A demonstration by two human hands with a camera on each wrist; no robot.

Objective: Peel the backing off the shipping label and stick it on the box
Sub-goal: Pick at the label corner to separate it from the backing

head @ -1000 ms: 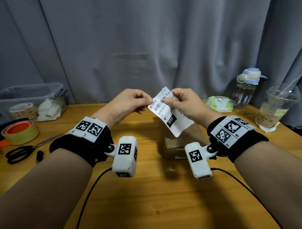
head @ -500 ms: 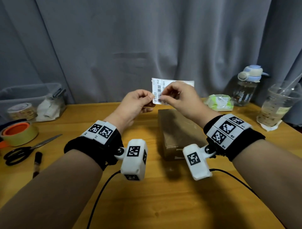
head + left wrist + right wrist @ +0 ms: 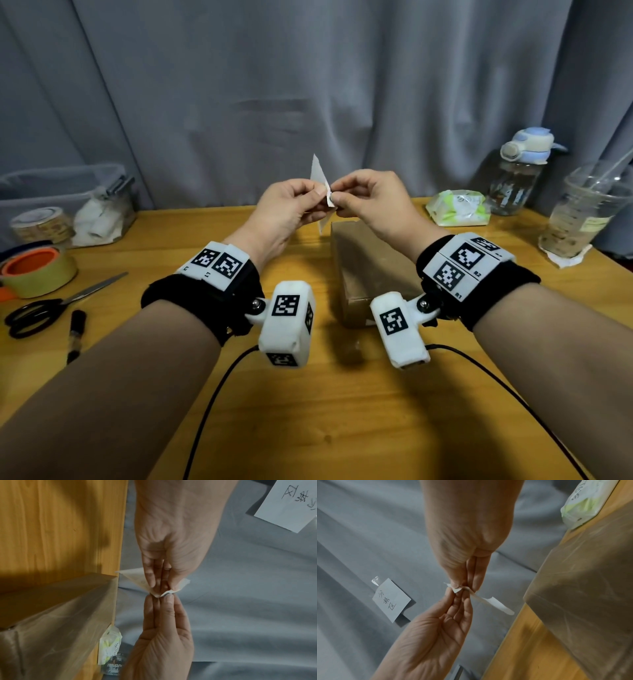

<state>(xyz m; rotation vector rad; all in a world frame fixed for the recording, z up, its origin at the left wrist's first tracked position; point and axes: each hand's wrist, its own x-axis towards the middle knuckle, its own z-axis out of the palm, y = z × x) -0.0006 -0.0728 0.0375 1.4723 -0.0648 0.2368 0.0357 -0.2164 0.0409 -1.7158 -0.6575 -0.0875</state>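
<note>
The white shipping label [image 3: 318,173] is held edge-on in the air, above the far left corner of the brown cardboard box [image 3: 371,270]. My left hand [image 3: 317,198] pinches one corner of it between thumb and fingers. My right hand [image 3: 337,198] pinches the same corner from the other side, fingertip to fingertip. In the left wrist view the label [image 3: 135,578] fans out behind the left hand [image 3: 157,586], and the right hand [image 3: 161,600] meets it where a small corner curls up. In the right wrist view the right hand [image 3: 464,585] and left hand [image 3: 457,593] meet on the label [image 3: 493,604], beside the box [image 3: 582,588].
On the wooden table [image 3: 308,411] lie scissors [image 3: 51,308], a marker [image 3: 76,330] and tape rolls [image 3: 37,270] at the left, in front of a clear bin [image 3: 68,192]. A wipes packet [image 3: 457,207], a water bottle [image 3: 517,171] and a plastic cup [image 3: 582,212] stand at the right. A grey curtain [image 3: 308,85] hangs behind.
The label has turned from facing me to edge-on. Both hands have drawn together onto one corner of it and moved farther from me, leaving the box uncovered.
</note>
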